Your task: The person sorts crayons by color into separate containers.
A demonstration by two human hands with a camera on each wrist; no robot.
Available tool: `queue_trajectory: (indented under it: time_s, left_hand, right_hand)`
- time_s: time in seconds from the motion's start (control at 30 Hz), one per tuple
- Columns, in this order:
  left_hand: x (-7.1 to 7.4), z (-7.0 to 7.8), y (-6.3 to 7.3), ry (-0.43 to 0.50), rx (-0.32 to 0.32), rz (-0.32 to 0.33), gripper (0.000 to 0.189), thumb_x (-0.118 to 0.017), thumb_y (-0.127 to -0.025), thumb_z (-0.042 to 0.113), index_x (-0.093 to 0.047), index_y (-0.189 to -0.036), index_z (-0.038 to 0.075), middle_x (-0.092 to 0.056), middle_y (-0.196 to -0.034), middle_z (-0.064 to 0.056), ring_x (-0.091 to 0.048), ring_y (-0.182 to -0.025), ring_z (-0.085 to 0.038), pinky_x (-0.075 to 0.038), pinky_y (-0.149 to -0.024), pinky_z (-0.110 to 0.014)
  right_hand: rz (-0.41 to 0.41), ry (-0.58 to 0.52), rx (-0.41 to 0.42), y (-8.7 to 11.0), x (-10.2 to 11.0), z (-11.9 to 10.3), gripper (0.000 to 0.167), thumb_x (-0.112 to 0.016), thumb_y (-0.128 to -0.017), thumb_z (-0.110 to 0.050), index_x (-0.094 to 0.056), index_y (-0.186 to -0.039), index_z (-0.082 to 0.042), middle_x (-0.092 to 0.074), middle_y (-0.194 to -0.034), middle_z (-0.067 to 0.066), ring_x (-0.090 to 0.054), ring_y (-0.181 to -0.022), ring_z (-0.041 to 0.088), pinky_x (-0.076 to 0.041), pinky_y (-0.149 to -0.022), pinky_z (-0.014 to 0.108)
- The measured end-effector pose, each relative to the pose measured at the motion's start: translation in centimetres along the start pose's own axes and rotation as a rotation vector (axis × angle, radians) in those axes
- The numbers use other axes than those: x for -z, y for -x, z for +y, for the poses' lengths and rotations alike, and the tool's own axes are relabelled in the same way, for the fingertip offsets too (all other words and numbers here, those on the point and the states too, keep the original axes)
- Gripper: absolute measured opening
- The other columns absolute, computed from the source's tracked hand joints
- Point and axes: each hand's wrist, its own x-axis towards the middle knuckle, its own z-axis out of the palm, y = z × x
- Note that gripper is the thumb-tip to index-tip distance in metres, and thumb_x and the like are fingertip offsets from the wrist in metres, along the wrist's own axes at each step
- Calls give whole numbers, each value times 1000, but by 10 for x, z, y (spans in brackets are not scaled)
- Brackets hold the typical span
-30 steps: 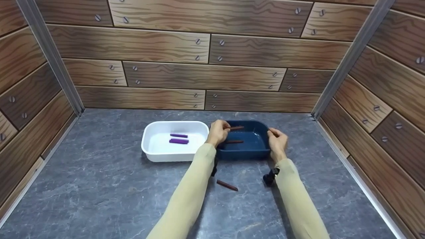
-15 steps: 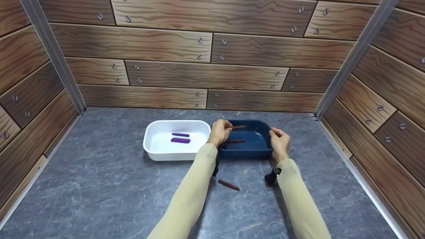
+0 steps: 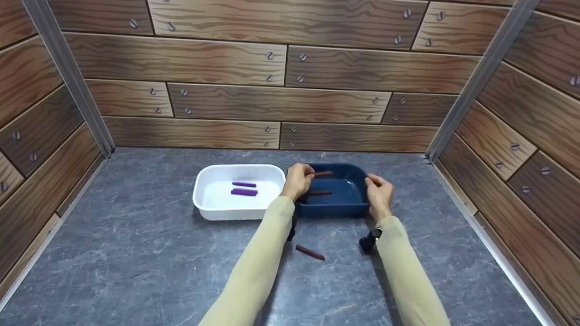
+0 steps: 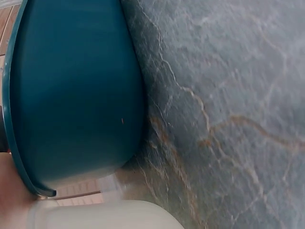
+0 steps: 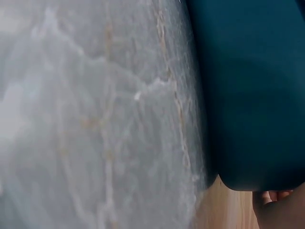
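In the head view, my left hand (image 3: 298,180) reaches over the left end of a dark blue tub (image 3: 333,210), its fingertips pinching a slim brown stick (image 3: 323,173). A second brown stick (image 3: 320,193) lies in the tub, partly behind that hand. My right hand (image 3: 379,192) grips the tub's right end, thumb at the rim. The right wrist view shows its fingers (image 5: 281,194) curled at the tub's edge. In the left wrist view, only a piece of my left hand (image 4: 12,193) shows beside the tub's rim (image 4: 19,162).
A white tub (image 3: 235,213) stands close to the blue tub's left side, with several purple sticks (image 3: 244,192) inside. Another brown stick (image 3: 310,252) lies on the grey marbled tabletop (image 3: 149,253) between my forearms. Wood-patterned walls (image 3: 226,104) enclose the back and sides.
Both hands, the tubs and the sticks keep their places. Only the head view shifts slightly.
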Motion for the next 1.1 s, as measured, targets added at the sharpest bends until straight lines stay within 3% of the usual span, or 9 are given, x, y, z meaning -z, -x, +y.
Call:
queue_trajectory:
  time_s: [0.23, 0.53, 0.8, 1.1]
  left_hand:
    - [-1, -2, 1, -61, -23, 14, 23, -64, -92, 6, -70, -114, 0, -69, -111, -14, -63, -111, -28, -49, -99, -36]
    - [0, -1, 3, 1, -16, -10, 23, -63, -93, 7, -70, -115, 1, -70, -112, -12, -64, -111, -25, -50, -98, -35]
    - [5, 2, 8, 192, 107, -112, 28, -65, -95, 13, -68, -121, 5, -71, -115, -7, -65, -105, -19, -54, -90, -33]
    - [11, 4, 18, 319, 64, -114, 20, -68, -92, 15, -73, -111, 10, -73, -107, -3, -66, -97, -14, -55, -86, -29]
  right_hand:
    - [0, 9, 8, 0, -1, -1, 32, -57, -99, -17, -64, -129, -8, -60, -128, 12, -56, -111, 20, -46, -89, 26]
    - [15, 0, 21, -2, -2, 1, 31, -57, -99, -15, -65, -128, -6, -61, -127, 13, -56, -109, 20, -45, -88, 25]
    - [25, 5, 1, -1, -2, 1, 31, -58, -98, -15, -66, -127, -7, -62, -125, 11, -56, -106, 18, -45, -85, 24]
    - [13, 32, 24, -1, -2, 0, 32, -57, -99, -17, -65, -129, -7, -61, -128, 13, -56, -112, 21, -45, -91, 26]
